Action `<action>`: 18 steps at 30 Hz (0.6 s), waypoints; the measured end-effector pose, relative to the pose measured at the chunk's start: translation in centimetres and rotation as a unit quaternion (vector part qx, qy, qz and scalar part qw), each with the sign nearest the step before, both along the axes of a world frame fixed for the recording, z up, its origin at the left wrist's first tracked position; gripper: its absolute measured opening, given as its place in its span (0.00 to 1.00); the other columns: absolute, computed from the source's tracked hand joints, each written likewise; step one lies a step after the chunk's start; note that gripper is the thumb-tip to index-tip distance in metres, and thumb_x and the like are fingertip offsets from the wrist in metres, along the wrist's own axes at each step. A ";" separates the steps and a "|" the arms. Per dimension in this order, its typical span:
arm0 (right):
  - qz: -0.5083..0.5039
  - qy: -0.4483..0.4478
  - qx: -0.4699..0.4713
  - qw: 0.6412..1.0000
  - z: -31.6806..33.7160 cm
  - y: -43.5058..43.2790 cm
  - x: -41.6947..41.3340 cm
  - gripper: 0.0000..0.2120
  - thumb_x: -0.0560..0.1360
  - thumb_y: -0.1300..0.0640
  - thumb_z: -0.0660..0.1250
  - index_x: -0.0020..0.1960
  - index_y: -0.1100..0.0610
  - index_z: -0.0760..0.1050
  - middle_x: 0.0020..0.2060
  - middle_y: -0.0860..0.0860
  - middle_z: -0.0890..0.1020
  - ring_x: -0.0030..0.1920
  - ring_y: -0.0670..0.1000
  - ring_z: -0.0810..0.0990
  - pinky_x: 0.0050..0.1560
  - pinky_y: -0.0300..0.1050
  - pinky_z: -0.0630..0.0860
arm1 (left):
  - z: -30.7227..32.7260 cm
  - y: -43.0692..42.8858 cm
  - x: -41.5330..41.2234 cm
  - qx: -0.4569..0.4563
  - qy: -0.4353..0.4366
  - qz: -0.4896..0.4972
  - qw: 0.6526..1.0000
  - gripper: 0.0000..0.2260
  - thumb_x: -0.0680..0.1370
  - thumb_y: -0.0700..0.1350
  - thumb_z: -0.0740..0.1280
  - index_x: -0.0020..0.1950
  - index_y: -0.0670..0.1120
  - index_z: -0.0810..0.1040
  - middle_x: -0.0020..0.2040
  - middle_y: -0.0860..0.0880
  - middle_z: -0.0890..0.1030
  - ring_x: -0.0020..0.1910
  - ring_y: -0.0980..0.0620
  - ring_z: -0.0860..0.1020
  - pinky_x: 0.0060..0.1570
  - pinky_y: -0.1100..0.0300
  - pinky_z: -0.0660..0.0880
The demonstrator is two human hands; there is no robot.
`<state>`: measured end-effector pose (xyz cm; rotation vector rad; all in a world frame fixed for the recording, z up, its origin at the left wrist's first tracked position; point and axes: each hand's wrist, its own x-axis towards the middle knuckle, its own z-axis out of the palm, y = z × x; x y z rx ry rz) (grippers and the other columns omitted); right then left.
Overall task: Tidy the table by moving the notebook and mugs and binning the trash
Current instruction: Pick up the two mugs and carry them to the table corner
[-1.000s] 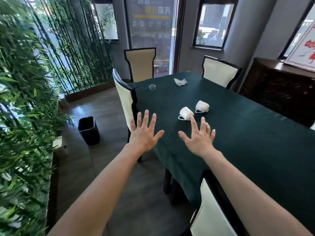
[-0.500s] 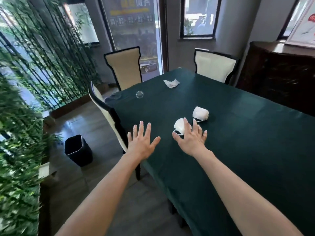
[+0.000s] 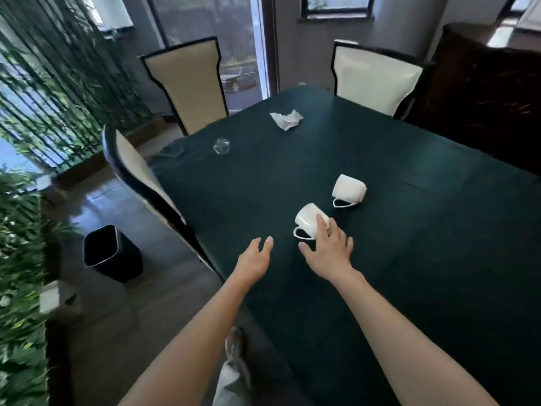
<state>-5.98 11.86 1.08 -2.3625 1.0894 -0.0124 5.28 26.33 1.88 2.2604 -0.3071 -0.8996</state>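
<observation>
Table [image 3: 439, 259], dark green cloth: 2 white mugs lie tipped on their sides. No notebook in view.

Bin [image 3: 101, 247] on floor, well apart from crumpled paper [image 3: 286, 119] at far end.

Right hand [image 3: 329, 253], fingers spread, tips on near mug [image 3: 308, 219], not gripping. Risk: mug rolls away under loose touch.

Left hand [image 3: 254, 257] open, idle.

Far mug [image 3: 349, 187]: could be knocked in reaching.

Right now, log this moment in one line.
right hand open, fingers on near mug | left hand open | far mug lying untouched
</observation>
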 end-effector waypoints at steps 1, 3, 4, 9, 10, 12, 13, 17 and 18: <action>-0.008 0.006 0.002 1.000 -0.4 -0.4 0.6 0.41 0.80 0.40 0.62 0.83 0.50 0.43 0.82 0.56 0.49 0.80 0.61 0.53 0.79 0.64 0.45 | -0.6 -0.7 0.9 0.000 0.019 0.005 1.000 0.32 0.81 0.68 0.54 0.80 0.52 0.67 0.76 0.46 0.74 0.73 0.43 0.73 0.73 0.45 0.70; -0.028 0.012 0.002 1.000 -1.2 -1.3 2.1 0.41 0.79 0.42 0.63 0.83 0.51 0.44 0.81 0.56 0.51 0.79 0.61 0.55 0.79 0.62 0.49 | -1.7 -2.4 2.8 -0.010 0.046 0.006 0.999 0.29 0.80 0.68 0.55 0.73 0.52 0.72 0.64 0.48 0.80 0.64 0.44 0.79 0.67 0.44 0.76; -0.039 0.012 -0.002 0.999 -1.5 -1.8 2.9 0.41 0.79 0.42 0.64 0.82 0.51 0.45 0.81 0.56 0.52 0.78 0.62 0.57 0.78 0.61 0.52 | -2.0 -3.3 3.7 -0.016 0.058 0.005 0.998 0.26 0.81 0.67 0.55 0.70 0.51 0.74 0.58 0.50 0.80 0.59 0.45 0.80 0.64 0.45 0.78; -0.110 0.002 -0.024 0.994 -2.9 -3.3 7.2 0.38 0.76 0.51 0.70 0.80 0.52 0.57 0.74 0.56 0.66 0.69 0.62 0.68 0.67 0.58 0.68 | -3.3 -8.3 8.3 -0.023 0.151 -0.042 0.987 0.21 0.84 0.63 0.54 0.70 0.52 0.72 0.49 0.57 0.75 0.58 0.46 0.80 0.66 0.45 0.78; -0.118 0.010 -0.037 0.992 -3.1 -3.5 8.1 0.37 0.74 0.53 0.72 0.79 0.52 0.60 0.72 0.56 0.69 0.67 0.61 0.70 0.65 0.58 0.70 | -3.8 -9.3 9.3 -0.023 0.168 -0.051 0.984 0.23 0.84 0.63 0.54 0.73 0.52 0.71 0.52 0.56 0.76 0.59 0.47 0.80 0.65 0.45 0.78; -0.141 0.031 -0.055 0.988 -3.5 -4.1 9.8 0.38 0.70 0.55 0.76 0.77 0.53 0.65 0.68 0.57 0.72 0.65 0.61 0.73 0.61 0.58 0.72 | -4.6 -11.1 10.8 -0.018 0.204 -0.068 0.977 0.26 0.84 0.63 0.54 0.77 0.50 0.69 0.60 0.54 0.76 0.60 0.47 0.79 0.63 0.47 0.79; -0.156 0.038 -0.058 0.985 -3.8 -4.4 10.6 0.39 0.67 0.56 0.78 0.75 0.54 0.68 0.67 0.57 0.74 0.64 0.62 0.74 0.60 0.58 0.73 | -4.9 -11.9 11.5 -0.014 0.223 -0.078 0.972 0.26 0.84 0.63 0.54 0.77 0.50 0.68 0.64 0.53 0.75 0.61 0.47 0.79 0.61 0.48 0.79; -0.205 0.078 -0.062 0.974 -5.1 -5.4 12.8 0.45 0.61 0.53 0.82 0.75 0.54 0.70 0.66 0.57 0.75 0.65 0.61 0.75 0.62 0.60 0.73 | -6.3 -14.8 13.4 0.007 0.287 -0.119 0.951 0.26 0.84 0.63 0.54 0.77 0.50 0.69 0.66 0.51 0.76 0.62 0.46 0.78 0.59 0.49 0.78; -0.211 0.090 -0.060 0.971 -5.3 -5.5 13.1 0.46 0.61 0.52 0.82 0.76 0.54 0.68 0.67 0.58 0.74 0.66 0.61 0.74 0.63 0.59 0.72 | -6.7 -15.5 13.8 0.012 0.294 -0.134 0.946 0.26 0.84 0.63 0.54 0.76 0.50 0.70 0.66 0.51 0.76 0.62 0.46 0.79 0.60 0.49 0.78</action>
